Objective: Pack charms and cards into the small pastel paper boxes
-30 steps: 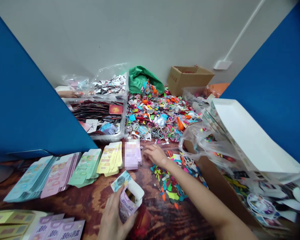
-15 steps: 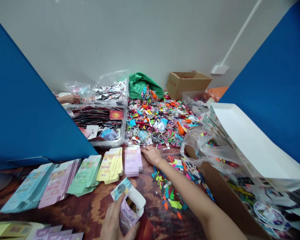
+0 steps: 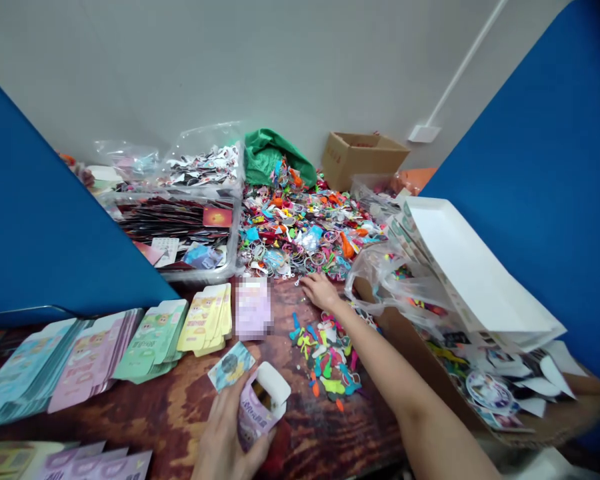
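Note:
My left hand (image 3: pixel 225 433) sits at the bottom centre, closed around a lilac printed cardboard box (image 3: pixel 254 415). The box's white top flap stands open and something dark shows inside. A small blue picture card (image 3: pixel 231 366) sticks up by the box, against my left fingers. My right hand (image 3: pixel 321 291) rests with its fingers spread on the wood-grain table (image 3: pixel 130 427), holding nothing. It lies just below the edge of a heap of colourful small pieces, beside a scatter of coloured plastic shapes (image 3: pixel 325 360). To its left is a pixelated pink box (image 3: pixel 253 309).
Stacks of flat printed cartons (image 3: pixel 95 360) in blue, pink, green and yellow line the table's left. Behind stand clear tubs of cards (image 3: pixel 175 230). A cardboard box (image 3: pixel 430 353) with a plastic bag and white sheet sits right. Blue panels flank both sides.
The view has shifted slightly. My right hand has slid forward and right, away from the pink box. My left hand keeps the same hold. A forearm at the back left has gone from view.

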`<act>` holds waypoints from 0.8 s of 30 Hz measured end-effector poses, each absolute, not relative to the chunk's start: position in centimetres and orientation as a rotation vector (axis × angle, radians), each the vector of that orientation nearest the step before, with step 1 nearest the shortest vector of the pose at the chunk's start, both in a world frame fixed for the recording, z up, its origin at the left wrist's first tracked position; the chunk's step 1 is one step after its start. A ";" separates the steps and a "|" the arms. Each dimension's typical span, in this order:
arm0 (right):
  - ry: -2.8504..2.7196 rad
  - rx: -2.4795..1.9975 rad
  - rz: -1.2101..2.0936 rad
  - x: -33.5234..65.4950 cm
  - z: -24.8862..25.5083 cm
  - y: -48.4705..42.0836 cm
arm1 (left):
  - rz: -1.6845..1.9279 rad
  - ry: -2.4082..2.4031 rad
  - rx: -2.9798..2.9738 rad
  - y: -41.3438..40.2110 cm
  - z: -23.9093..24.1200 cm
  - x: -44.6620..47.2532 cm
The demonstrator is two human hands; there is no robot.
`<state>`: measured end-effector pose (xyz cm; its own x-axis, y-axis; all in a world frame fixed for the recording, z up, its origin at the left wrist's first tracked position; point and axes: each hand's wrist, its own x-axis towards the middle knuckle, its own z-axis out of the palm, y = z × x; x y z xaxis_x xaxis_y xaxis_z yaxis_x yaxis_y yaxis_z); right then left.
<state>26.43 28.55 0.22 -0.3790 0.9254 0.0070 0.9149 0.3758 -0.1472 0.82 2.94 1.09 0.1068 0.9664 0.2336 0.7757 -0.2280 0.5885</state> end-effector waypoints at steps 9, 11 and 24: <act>-2.797 -1.234 0.403 25.2 0.8 22.7 | 0.779 1.735 2.027 2.2 1.8 1.1; -2.842 -1.225 0.409 25.7 0.6 21.2 | 0.768 1.715 2.008 2.1 2.0 1.2; -2.755 -1.288 0.446 30.7 2.5 16.0 | 0.794 1.672 1.999 2.0 1.7 1.5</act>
